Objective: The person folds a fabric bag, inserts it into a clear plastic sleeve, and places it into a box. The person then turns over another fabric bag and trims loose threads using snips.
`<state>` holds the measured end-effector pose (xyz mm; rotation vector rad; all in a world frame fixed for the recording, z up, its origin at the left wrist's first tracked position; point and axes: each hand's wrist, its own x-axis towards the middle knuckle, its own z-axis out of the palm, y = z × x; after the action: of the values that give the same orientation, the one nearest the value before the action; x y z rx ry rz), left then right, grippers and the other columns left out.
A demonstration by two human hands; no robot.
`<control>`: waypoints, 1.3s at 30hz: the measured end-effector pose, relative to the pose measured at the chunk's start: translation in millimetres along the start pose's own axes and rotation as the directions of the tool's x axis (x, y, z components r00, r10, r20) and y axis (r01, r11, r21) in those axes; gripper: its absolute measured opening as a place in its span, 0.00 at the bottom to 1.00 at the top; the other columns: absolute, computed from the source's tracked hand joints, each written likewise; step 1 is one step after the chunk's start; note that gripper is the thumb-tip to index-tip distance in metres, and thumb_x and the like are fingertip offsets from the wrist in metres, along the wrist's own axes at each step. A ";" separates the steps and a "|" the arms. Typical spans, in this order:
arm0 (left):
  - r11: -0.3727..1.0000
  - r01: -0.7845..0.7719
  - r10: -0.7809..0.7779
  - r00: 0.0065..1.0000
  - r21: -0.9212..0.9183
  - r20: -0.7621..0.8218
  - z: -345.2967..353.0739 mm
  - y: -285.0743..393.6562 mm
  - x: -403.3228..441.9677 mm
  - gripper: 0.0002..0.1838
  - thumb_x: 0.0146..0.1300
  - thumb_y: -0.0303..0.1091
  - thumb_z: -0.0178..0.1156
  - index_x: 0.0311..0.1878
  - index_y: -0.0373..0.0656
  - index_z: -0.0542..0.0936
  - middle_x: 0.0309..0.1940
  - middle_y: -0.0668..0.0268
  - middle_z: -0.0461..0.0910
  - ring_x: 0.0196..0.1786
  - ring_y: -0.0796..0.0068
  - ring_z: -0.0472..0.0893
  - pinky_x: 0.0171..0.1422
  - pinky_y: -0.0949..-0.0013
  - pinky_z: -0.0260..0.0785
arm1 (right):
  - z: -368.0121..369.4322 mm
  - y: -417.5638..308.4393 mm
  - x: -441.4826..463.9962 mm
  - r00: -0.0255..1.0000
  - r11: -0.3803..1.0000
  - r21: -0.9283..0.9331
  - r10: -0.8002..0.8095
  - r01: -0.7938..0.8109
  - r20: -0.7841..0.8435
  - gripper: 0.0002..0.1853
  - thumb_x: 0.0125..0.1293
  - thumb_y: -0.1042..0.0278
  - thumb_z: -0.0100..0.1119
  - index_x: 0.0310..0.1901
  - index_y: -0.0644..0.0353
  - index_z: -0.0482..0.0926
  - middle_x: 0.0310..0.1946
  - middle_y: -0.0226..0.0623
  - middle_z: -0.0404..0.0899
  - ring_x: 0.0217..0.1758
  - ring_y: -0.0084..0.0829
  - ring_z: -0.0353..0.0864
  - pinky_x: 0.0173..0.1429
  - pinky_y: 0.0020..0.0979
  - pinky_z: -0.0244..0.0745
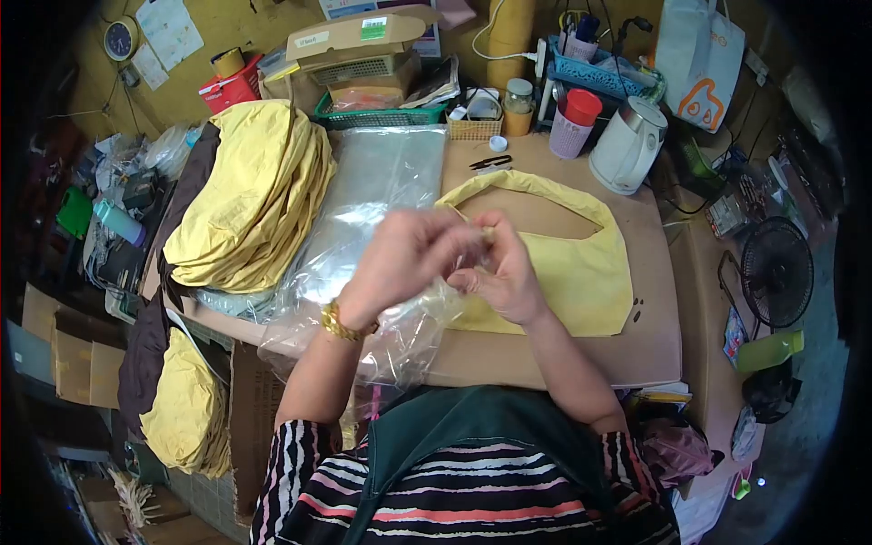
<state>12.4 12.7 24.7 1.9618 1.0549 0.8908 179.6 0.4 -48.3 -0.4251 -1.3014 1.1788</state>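
Note:
My left hand point(404, 257), a gold bracelet on its wrist, is raised over the table and slightly smeared by motion. Its fingers are closed in a pinch close to those of my right hand point(510, 277). Both pinch at a clear plastic bag point(413, 329), whose crinkled film hangs below and between them; the exact grip is partly hidden. Behind my right hand, a yellow cloth bag point(577, 282) lies flat, its looped handle pointing away from me. To the left is a stack of flat clear plastic bags point(386, 168).
A thick pile of yellow cloth bags point(250, 195) rests at the table's left. More yellow cloth point(184, 400) hangs below. Black thread snips point(490, 163) lie near the back. A white kettle point(627, 145), a cup point(572, 127) and a jar point(519, 104) stand behind; a fan point(777, 271) is at right.

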 end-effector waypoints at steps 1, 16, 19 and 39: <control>0.984 0.046 -0.059 0.996 -0.171 -0.069 -3.2 0.2 3.0 0.11 0.67 0.35 0.59 0.34 0.36 0.82 0.21 0.69 0.81 0.20 0.84 0.76 0.24 0.77 0.68 | -5.6 -0.7 -3.4 0.944 0.950 -0.060 0.311 -0.306 0.113 0.18 0.56 0.73 0.71 0.46 0.63 0.74 0.42 0.35 0.79 0.47 0.25 0.77 0.55 0.29 0.71; 0.775 -0.002 -0.214 0.940 -0.632 -0.265 -55.7 -66.6 23.1 0.16 0.72 0.44 0.56 0.29 0.47 0.74 0.12 0.80 0.63 0.15 0.90 0.59 0.21 0.82 0.48 | -85.4 -32.8 -37.8 0.581 0.933 -0.055 0.267 -0.356 0.769 0.20 0.50 0.50 0.75 0.41 0.52 0.86 0.53 0.40 0.82 0.66 0.40 0.70 0.74 0.53 0.40; 0.593 0.073 -0.099 0.995 -0.802 0.017 -54.5 -85.1 20.4 0.14 0.71 0.42 0.57 0.31 0.45 0.75 0.15 0.78 0.67 0.18 0.89 0.64 0.25 0.81 0.58 | -108.7 -34.6 -29.6 0.552 0.980 0.083 0.030 -0.179 0.834 0.18 0.54 0.49 0.73 0.39 0.52 0.85 0.50 0.38 0.82 0.65 0.41 0.71 0.75 0.54 0.35; 0.988 -0.003 0.115 0.668 -0.152 0.735 -66.3 -57.4 7.7 0.12 0.67 0.36 0.59 0.44 0.35 0.81 0.35 0.66 0.81 0.38 0.79 0.77 0.42 0.74 0.69 | -204.0 -43.6 -98.8 0.994 0.828 0.552 0.105 -0.096 0.014 0.15 0.63 0.52 0.62 0.30 0.57 0.83 0.23 0.35 0.82 0.29 0.35 0.80 0.53 0.48 0.72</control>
<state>-60.4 60.3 11.4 1.9573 0.4219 0.1082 396.0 -29.1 -123.0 -0.0738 -0.8686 1.5713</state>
